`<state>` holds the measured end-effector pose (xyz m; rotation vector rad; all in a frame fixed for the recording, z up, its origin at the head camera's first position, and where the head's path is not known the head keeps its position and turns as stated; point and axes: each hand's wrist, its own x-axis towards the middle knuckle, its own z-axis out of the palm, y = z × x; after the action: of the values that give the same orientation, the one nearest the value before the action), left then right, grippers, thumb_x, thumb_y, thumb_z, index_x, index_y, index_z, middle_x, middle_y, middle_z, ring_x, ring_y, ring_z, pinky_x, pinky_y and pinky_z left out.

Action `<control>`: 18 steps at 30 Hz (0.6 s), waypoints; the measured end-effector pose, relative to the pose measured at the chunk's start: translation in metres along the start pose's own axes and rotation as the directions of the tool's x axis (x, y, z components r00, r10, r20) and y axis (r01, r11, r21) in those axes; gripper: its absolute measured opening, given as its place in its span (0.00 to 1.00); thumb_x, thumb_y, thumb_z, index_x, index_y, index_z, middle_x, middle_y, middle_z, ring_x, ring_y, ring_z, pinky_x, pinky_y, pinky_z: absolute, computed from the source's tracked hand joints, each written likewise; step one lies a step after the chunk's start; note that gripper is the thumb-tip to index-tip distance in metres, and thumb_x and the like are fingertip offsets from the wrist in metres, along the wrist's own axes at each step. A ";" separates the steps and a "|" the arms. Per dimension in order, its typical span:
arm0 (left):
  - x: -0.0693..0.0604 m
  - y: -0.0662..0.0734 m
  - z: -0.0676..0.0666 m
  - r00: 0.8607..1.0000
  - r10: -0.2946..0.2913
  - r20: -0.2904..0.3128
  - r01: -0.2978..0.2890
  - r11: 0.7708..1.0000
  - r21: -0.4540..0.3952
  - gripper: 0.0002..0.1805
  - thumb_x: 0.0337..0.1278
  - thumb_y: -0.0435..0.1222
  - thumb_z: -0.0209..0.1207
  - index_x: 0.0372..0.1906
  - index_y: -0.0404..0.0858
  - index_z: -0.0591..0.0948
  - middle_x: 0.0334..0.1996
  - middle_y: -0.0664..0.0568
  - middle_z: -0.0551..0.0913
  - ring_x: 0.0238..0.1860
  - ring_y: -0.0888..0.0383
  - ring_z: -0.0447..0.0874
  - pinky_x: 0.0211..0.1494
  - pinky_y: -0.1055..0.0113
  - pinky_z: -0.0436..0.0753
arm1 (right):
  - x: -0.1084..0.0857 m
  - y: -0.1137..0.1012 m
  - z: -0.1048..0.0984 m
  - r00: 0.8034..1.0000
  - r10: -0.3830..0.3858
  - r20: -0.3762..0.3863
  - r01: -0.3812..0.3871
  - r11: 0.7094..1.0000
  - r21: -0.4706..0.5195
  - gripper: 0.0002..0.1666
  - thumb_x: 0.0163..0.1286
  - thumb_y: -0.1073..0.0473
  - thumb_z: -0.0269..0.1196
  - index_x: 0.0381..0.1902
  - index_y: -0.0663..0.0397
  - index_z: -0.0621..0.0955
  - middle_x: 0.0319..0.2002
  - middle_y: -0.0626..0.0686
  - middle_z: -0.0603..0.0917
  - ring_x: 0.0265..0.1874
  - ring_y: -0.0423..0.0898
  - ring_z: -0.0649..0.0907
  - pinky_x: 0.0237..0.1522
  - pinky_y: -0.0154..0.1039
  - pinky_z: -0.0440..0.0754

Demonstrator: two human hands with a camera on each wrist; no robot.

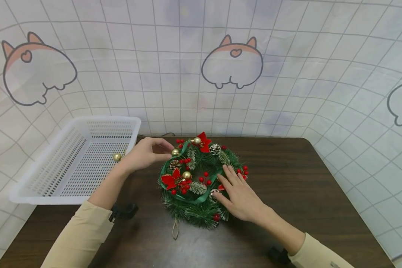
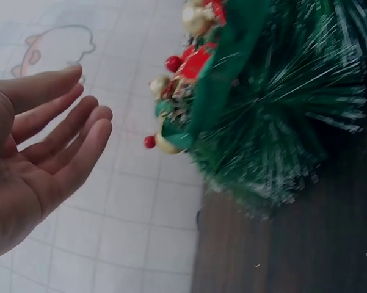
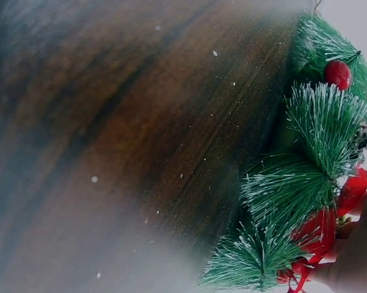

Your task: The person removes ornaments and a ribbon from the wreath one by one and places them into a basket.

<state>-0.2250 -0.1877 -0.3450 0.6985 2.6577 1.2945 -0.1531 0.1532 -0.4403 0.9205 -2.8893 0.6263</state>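
Note:
A green Christmas wreath (image 1: 201,216) lies on the table, dressed with red flowers (image 1: 170,180), berries, pine cones (image 1: 215,149) and gold balls (image 1: 186,175). A green ribbon (image 1: 201,199) loops over it. At the wreath's upper left, my left hand (image 1: 144,154) is beside a gold ball (image 1: 175,152). The left wrist view has this hand (image 2: 30,183) with fingers loosely bent, nothing between them, apart from the wreath. My right hand (image 1: 241,199) rests on the wreath's right side with fingers spread; in the right wrist view it is mostly cut off by the edge.
A white perforated basket (image 1: 47,163) stands at the left, with a gold ball (image 1: 117,157) inside near its right wall. A twine loop (image 1: 175,229) hangs from the wreath's near edge onto the brown table (image 1: 298,178). A patterned cloth wall (image 1: 174,74) encloses the back.

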 end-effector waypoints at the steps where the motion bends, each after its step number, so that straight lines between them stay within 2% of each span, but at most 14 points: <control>1: 0.000 -0.001 0.003 1.000 0.003 0.011 -0.003 1.000 -0.017 0.13 0.63 0.33 0.70 0.51 0.37 0.86 0.47 0.44 0.87 0.47 0.52 0.86 0.51 0.57 0.83 | 0.000 0.000 0.000 1.000 0.000 0.000 0.000 1.000 0.002 0.43 0.81 0.35 0.49 0.77 0.62 0.66 0.81 0.64 0.50 0.80 0.58 0.47 0.76 0.61 0.49; 7: 0.004 -0.010 0.020 0.997 0.007 0.079 0.000 0.996 -0.085 0.16 0.65 0.35 0.68 0.54 0.33 0.85 0.52 0.42 0.86 0.50 0.54 0.85 0.54 0.56 0.83 | 0.001 0.000 0.001 1.000 0.004 -0.003 -0.004 1.000 0.003 0.42 0.81 0.35 0.49 0.77 0.62 0.66 0.81 0.64 0.50 0.80 0.58 0.47 0.76 0.61 0.49; 13: 0.007 -0.014 0.036 0.990 0.044 0.136 -0.039 0.998 -0.040 0.13 0.67 0.33 0.67 0.54 0.35 0.86 0.51 0.46 0.87 0.51 0.53 0.83 0.53 0.54 0.82 | 0.001 0.000 0.001 1.000 0.008 0.001 -0.008 1.000 -0.007 0.43 0.81 0.34 0.49 0.77 0.62 0.66 0.81 0.64 0.50 0.80 0.58 0.47 0.76 0.61 0.49; 18: 0.010 -0.015 0.045 0.984 0.058 0.171 -0.055 0.998 -0.018 0.13 0.68 0.33 0.66 0.53 0.36 0.87 0.49 0.48 0.87 0.47 0.55 0.85 0.48 0.56 0.83 | 0.000 0.000 0.002 1.000 0.007 -0.006 -0.007 1.000 -0.007 0.43 0.81 0.34 0.49 0.77 0.62 0.67 0.81 0.64 0.50 0.80 0.59 0.47 0.76 0.61 0.49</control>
<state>-0.2266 -0.1593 -0.3842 0.8485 2.5079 1.2039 -0.1529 0.1519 -0.4420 0.9057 -2.8886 0.6176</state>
